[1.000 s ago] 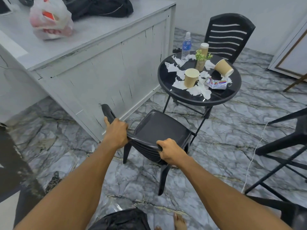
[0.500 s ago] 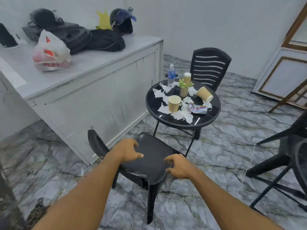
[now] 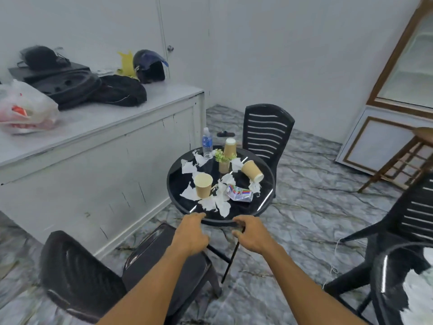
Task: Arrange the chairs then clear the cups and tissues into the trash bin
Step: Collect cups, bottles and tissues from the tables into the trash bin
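Both hands sit at lower centre of the frame, just short of the round table [image 3: 267, 205]. The left hand [image 3: 191, 234] is loosely curled and empty, over the front edge of the near chair [image 3: 145, 268] at lower left. The right hand [image 3: 251, 234] is also half-curled with nothing in it, its fingertips near the table's rim (whether they touch it I cannot tell).

On the table, mid-frame: an upright cup [image 3: 203, 185], a tipped cup [image 3: 251, 171] to its right, an upturned cup [image 3: 229, 146] behind a small plant [image 3: 222, 158], a bottle [image 3: 207, 143], a crushed can [image 3: 239, 193] and scattered tissues [image 3: 219, 202].

A second chair [image 3: 267, 130] stands behind the table. A third chair [image 3: 403, 231] is at the right edge. A counter [image 3: 93, 127] fills the upper left.
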The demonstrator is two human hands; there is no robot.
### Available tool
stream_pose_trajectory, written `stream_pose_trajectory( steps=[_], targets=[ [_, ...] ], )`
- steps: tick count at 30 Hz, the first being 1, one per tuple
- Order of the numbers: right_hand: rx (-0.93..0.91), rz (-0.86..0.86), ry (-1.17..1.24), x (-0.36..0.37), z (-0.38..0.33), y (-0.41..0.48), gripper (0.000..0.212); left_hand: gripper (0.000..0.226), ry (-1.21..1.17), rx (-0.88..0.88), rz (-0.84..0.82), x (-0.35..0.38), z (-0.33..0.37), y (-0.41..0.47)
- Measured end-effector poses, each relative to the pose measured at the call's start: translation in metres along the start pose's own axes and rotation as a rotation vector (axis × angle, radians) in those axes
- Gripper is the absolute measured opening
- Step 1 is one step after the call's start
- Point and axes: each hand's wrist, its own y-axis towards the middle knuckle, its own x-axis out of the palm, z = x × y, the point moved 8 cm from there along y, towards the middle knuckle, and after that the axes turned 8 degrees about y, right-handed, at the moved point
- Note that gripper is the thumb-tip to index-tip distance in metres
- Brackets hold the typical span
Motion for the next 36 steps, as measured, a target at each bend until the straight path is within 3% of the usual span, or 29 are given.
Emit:
stream_pose_trajectory(
  steps=[8, 14, 21, 26, 29, 33, 36],
  targets=[
    [0.000, 0.002, -0.050, -0.027, 0.011, 0.091, 0.053, 0.074, -0.004, -0.059, 0.091, -0.006, -0.003, 0.098],
    [0.077, -0.038, -0.147, -0.034, 0.036, 0.172, 0.059, 0.092, 0.005, -0.103, 0.140, 0.001, -0.014, 0.195],
    [0.033, -0.089, -0.244, -0.018, 0.044, 0.250, 0.066, 0.113, 0.079, -0.211, 0.100, 0.018, -0.042, 0.260],
    [-0.025, -0.162, -0.481, 0.003, 0.067, 0.303, 0.082, 0.129, 0.058, -0.307, 0.062, 0.037, -0.057, 0.285],
    [-0.020, -0.230, -0.578, 0.010, 0.083, 0.324, 0.091, 0.122, 0.026, -0.356, 0.089, 0.046, -0.059, 0.293],
    [-0.028, -0.329, -0.576, 0.022, 0.097, 0.335, 0.084, 0.097, -0.041, -0.401, 0.191, 0.051, -0.061, 0.293],
    [-0.051, -0.350, -0.581, 0.022, 0.099, 0.338, 0.079, 0.098, -0.075, -0.430, 0.250, 0.049, -0.058, 0.286]
  ],
)
